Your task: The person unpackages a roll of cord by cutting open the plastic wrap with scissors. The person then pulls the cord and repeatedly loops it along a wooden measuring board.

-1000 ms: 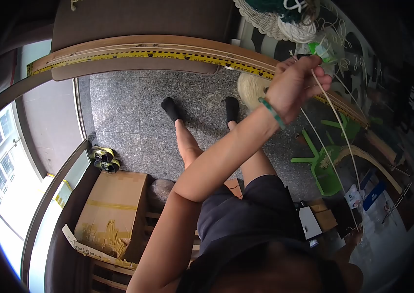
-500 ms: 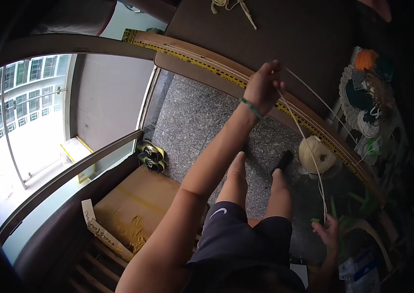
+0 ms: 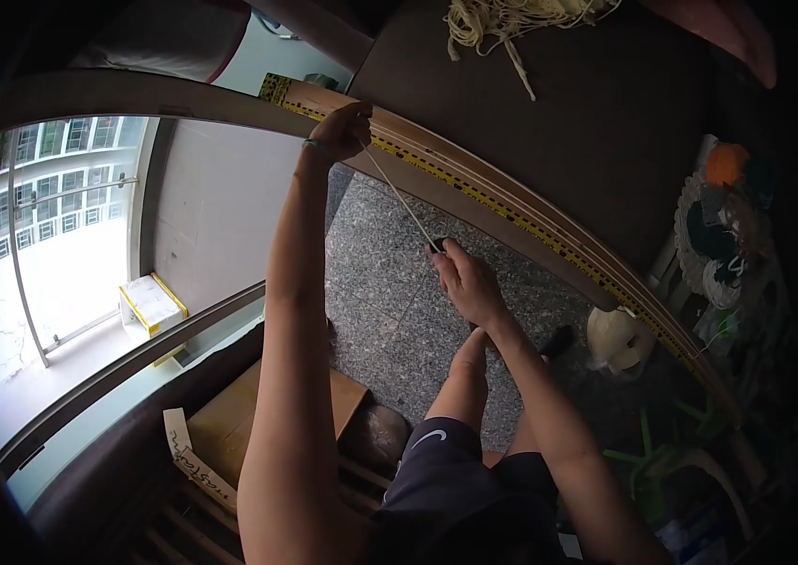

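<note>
My left hand [image 3: 344, 130], with a green bracelet at its wrist, is closed on a cream cord [image 3: 401, 200] beside the left end of a long wooden board [image 3: 474, 174]. Yellow-and-black tape [image 3: 502, 209] runs along the board. Lower and to the right, over the floor, my right hand [image 3: 467, 281] pinches the other visible end of the cord. The cord is stretched in a straight slant between the two hands. More pale cord lies lengthwise along the board.
A tangle of cream cord [image 3: 523, 21] lies on the brown surface [image 3: 512, 104] behind the board. At right are a cord spool [image 3: 619, 339], an orange ball [image 3: 726, 164] and a green stool [image 3: 648, 461]. A cardboard box [image 3: 347, 400] stands lower left.
My left hand has moved left along the board. My right hand has come up from the lower right towards it, shortening the cord span. The view has turned left.
</note>
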`<move>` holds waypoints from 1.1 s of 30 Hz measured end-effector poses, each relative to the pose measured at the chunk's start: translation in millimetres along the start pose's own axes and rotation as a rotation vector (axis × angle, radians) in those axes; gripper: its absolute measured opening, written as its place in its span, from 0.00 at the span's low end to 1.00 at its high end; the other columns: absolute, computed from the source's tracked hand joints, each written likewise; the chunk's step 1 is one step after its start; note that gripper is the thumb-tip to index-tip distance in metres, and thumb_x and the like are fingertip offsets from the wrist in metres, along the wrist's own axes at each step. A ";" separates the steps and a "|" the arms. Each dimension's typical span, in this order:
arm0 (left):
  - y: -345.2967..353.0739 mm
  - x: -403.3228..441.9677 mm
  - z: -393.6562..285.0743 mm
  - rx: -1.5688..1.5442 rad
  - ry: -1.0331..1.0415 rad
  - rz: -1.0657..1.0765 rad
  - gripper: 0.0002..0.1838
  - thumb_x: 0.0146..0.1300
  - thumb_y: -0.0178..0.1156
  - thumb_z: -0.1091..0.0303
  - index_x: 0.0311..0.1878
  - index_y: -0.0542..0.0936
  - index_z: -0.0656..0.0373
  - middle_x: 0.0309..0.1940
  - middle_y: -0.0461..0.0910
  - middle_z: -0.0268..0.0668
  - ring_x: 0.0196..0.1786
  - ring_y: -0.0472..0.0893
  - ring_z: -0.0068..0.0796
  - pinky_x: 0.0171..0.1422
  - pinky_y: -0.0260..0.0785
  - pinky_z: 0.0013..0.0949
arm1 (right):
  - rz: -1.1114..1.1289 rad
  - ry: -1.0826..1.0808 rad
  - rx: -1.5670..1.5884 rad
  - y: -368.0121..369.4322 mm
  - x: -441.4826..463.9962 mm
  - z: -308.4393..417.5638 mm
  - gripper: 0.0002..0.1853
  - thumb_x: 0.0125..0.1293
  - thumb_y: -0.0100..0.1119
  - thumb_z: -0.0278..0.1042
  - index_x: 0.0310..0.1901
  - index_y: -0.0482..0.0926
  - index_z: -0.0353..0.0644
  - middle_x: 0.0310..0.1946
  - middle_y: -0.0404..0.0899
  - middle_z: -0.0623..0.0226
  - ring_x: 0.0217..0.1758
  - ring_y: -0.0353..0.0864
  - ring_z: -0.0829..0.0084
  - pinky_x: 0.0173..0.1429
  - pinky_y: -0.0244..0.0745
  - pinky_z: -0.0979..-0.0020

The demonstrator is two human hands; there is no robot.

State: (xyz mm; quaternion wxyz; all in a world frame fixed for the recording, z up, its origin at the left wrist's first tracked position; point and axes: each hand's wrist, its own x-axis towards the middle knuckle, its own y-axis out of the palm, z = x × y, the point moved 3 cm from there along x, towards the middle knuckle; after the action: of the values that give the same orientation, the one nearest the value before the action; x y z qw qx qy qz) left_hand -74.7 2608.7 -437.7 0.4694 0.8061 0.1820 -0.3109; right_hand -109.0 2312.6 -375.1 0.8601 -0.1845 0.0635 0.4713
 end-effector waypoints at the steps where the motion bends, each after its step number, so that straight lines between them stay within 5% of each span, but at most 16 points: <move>1: -3.0 1.5 -3.8 0.002 0.000 0.001 0.07 0.59 0.50 0.69 0.26 0.68 0.58 0.11 0.57 0.21 0.14 0.59 0.11 0.17 0.53 0.15 | 0.021 0.028 0.055 2.0 13.6 -1.0 0.12 0.65 0.39 0.37 0.37 0.71 0.39 0.16 0.68 0.70 0.19 0.70 0.80 0.24 0.64 0.76; 8: -51.1 20.0 -35.0 0.318 0.181 -0.359 0.10 0.52 0.61 0.66 0.21 0.70 0.54 0.10 0.62 0.23 0.10 0.59 0.12 0.13 0.51 0.16 | -0.075 0.076 0.150 16.0 92.1 -6.9 0.10 0.63 0.42 0.38 0.31 0.69 0.40 0.15 0.73 0.66 0.20 0.75 0.69 0.28 0.68 0.67; 10: -47.1 16.9 -34.7 0.697 0.251 -0.572 0.12 0.52 0.61 0.60 0.22 0.70 0.54 0.13 0.64 0.24 0.10 0.58 0.11 0.11 0.50 0.17 | -0.040 0.101 0.086 18.7 98.7 -12.0 0.10 0.62 0.43 0.38 0.31 0.69 0.40 0.15 0.73 0.66 0.20 0.76 0.69 0.28 0.68 0.67; 15: -52.3 30.6 -17.8 0.657 0.437 -0.636 0.11 0.50 0.63 0.60 0.23 0.74 0.56 0.16 0.70 0.27 0.11 0.61 0.13 0.13 0.53 0.17 | -0.014 0.170 0.146 12.4 76.0 -44.1 0.12 0.61 0.46 0.38 0.26 0.67 0.38 0.15 0.72 0.65 0.20 0.75 0.69 0.26 0.68 0.67; 18: -62.0 31.1 -10.9 0.656 0.492 -0.861 0.13 0.49 0.63 0.61 0.27 0.76 0.62 0.17 0.72 0.30 0.15 0.68 0.15 0.15 0.58 0.18 | -0.047 0.147 0.210 -1.4 47.6 -74.7 0.15 0.61 0.48 0.37 0.21 0.63 0.38 0.11 0.66 0.67 0.15 0.69 0.73 0.24 0.64 0.71; 21: -96.2 40.5 -2.7 0.643 0.602 -0.825 0.15 0.52 0.60 0.59 0.28 0.76 0.64 0.20 0.75 0.37 0.21 0.75 0.27 0.24 0.66 0.27 | -0.073 0.144 0.059 -32.6 7.2 -100.4 0.17 0.60 0.50 0.36 0.19 0.60 0.38 0.09 0.59 0.69 0.13 0.60 0.77 0.22 0.59 0.73; 24: -89.4 41.0 2.9 1.144 0.952 -1.119 0.18 0.55 0.53 0.56 0.34 0.75 0.65 0.30 0.76 0.50 0.37 0.75 0.47 0.41 0.65 0.40 | -0.156 0.222 0.054 -70.9 -47.4 -127.8 0.18 0.60 0.51 0.38 0.18 0.59 0.38 0.09 0.55 0.70 0.13 0.55 0.78 0.22 0.57 0.74; 27: -74.3 41.9 17.6 1.236 0.908 -1.517 0.18 0.48 0.56 0.55 0.33 0.77 0.61 0.29 0.78 0.45 0.31 0.78 0.41 0.35 0.70 0.39 | -0.157 0.391 -0.118 -123.6 -112.2 -139.6 0.16 0.58 0.52 0.42 0.25 0.67 0.36 0.12 0.68 0.62 0.18 0.71 0.69 0.26 0.63 0.67; 28: -70.9 47.6 22.8 0.762 0.855 -1.302 0.14 0.42 0.61 0.60 0.31 0.78 0.60 0.25 0.79 0.40 0.25 0.78 0.35 0.31 0.74 0.36 | -0.353 0.266 -0.151 -131.3 -136.3 -157.7 0.15 0.57 0.53 0.42 0.24 0.67 0.37 0.12 0.67 0.61 0.19 0.71 0.62 0.26 0.64 0.63; 31: -80.6 65.7 27.5 1.051 0.575 -1.471 0.19 0.40 0.63 0.68 0.36 0.71 0.68 0.26 0.77 0.48 0.30 0.79 0.35 0.34 0.76 0.36 | -0.323 0.283 -0.368 -171.8 -197.2 -178.3 0.17 0.56 0.54 0.42 0.18 0.63 0.41 0.09 0.64 0.64 0.16 0.70 0.63 0.22 0.60 0.64; 33: -61.2 59.6 47.1 1.201 0.745 -1.579 0.18 0.50 0.51 0.62 0.40 0.70 0.67 0.40 0.72 0.52 0.41 0.76 0.43 0.43 0.72 0.38 | -0.320 0.348 -0.434 -197.4 -240.6 -199.0 0.17 0.55 0.55 0.41 0.17 0.65 0.41 0.09 0.66 0.64 0.15 0.70 0.64 0.22 0.61 0.65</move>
State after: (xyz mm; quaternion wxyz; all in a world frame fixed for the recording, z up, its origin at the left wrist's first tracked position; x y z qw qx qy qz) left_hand -81.9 2598.0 -534.4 -0.4265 0.6035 0.6033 -0.2998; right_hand -63.3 1951.9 -440.0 0.8400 -0.4493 0.0780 0.2941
